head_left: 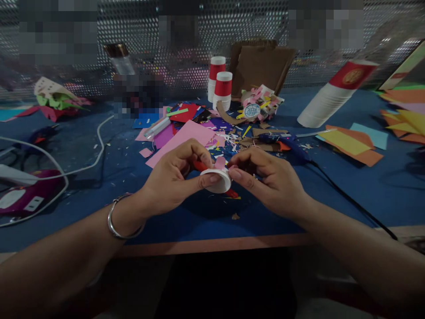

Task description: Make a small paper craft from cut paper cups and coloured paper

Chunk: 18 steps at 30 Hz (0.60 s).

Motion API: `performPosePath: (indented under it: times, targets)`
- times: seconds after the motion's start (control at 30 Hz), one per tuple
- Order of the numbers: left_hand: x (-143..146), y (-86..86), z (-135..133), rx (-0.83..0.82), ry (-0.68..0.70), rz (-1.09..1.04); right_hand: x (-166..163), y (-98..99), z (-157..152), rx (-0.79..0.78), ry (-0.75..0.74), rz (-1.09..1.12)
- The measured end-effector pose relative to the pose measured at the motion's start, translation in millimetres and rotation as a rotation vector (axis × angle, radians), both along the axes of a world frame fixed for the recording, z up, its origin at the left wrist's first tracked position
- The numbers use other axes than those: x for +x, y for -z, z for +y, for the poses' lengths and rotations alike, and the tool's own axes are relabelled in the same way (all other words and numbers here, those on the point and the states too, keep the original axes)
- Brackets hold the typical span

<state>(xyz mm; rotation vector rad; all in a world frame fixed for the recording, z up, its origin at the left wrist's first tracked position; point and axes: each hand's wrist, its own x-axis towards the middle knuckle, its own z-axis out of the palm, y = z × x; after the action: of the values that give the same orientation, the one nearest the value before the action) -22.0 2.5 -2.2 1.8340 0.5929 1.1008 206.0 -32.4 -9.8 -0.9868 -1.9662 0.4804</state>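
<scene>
My left hand (181, 173) is closed around a small paper cup (217, 184) just above the tabletop, its thumb lying over the white rim. The cup is tilted with its open mouth facing me; a little red shows behind my fingers. A small pink paper piece (220, 162) stands up at the far side of the rim. My right hand (270, 179) is closed too, thumb and forefinger pinched at the cup's right edge, partly hiding what lies between them. Under and behind the cup, the blue table (199, 223) carries paper scraps.
A blue glue gun (292, 144) with a black cord lies at right. Behind stand stacked cups (222, 91), a leaning cup stack (335, 95), cardboard (262, 66) and a paper-covered craft piece (260, 104). Pink paper (186, 139) and a purple power strip (29, 192) lie leftward.
</scene>
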Motion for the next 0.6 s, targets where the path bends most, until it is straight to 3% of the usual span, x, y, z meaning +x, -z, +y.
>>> performPosePath:
  times: [0.23, 0.6]
  targets:
    - [1.5, 0.3, -0.8, -0.053, -0.049, -0.055, 0.3, -2.8, -1.1, 0.01, 0.051, 0.024]
    - [2.1, 5.2, -0.2, -0.195, -0.013, -0.072, -1.0, 3.1, 1.1, -0.032, 0.059, 0.003]
